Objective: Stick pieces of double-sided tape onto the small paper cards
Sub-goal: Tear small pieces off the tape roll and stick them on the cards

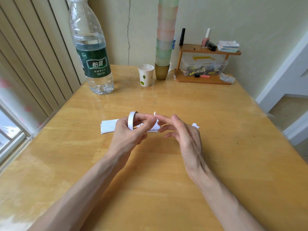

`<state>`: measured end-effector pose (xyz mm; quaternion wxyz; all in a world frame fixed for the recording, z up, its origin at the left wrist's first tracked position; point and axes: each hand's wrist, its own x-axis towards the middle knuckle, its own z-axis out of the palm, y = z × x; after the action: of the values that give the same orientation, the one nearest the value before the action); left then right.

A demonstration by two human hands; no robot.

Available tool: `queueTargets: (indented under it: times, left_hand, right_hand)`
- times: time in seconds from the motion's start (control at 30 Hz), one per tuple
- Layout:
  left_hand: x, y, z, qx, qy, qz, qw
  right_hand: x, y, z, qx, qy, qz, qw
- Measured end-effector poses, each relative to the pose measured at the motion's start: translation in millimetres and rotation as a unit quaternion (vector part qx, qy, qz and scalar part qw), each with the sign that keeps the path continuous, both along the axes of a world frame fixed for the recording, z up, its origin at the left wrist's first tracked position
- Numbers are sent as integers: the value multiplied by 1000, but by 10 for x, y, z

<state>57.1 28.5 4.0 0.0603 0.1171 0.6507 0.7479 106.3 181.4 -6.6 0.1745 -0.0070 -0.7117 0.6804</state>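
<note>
While left hand [129, 135] grips tape roll [130, 120] — right hand [185, 133] splayed.

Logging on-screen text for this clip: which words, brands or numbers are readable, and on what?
"怡寶": green label of the water bottle.
"2.08L": same label, upper left, small.
"饮用纯净水": under the brand, small.
Line below that: too blurred to read.
Paper cup: leaf print only, no text.

Two hands [129, 132] [183, 132], one tape roll [131, 120]

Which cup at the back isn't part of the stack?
The white paper cup with green leaf prints, standing alone left of the gold cup that carries the pastel stack.
</note>
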Motion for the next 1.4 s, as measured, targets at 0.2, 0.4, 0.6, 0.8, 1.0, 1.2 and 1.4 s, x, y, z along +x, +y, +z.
queueTargets:
  times: [0.2,0.4,0.6,0.8,1.0,1.2,1.4]
  left_hand:
    - [8,7,12,-1,12,0,1000]
    - [9,7,8,0,17,3,1000]
    - [-8,4,-22,-12,8,14,1000]
    - [-37,13,-56,-25,-14,21,999]
    - [-47,3,-79,-17,-27,2,999]
    - [-35,18,-76,9,-44,-25,999]
    - [-33,19,-69,20,-40,-29,999]
  right_hand:
    - [-4,7,-9,-14,-5,5,1000]
    - [-1,9,-7,-16,-8,4,1000]
    - [-2,-25,-24,28,6,0,1000]
    - [4,-43,-86,109,31,-13,993]
    - [10,-39,-28,55,3,-6,998]
    - [15,7,49,-84,-59,40,994]
    - [39,23,65,-135,-67,63,987]
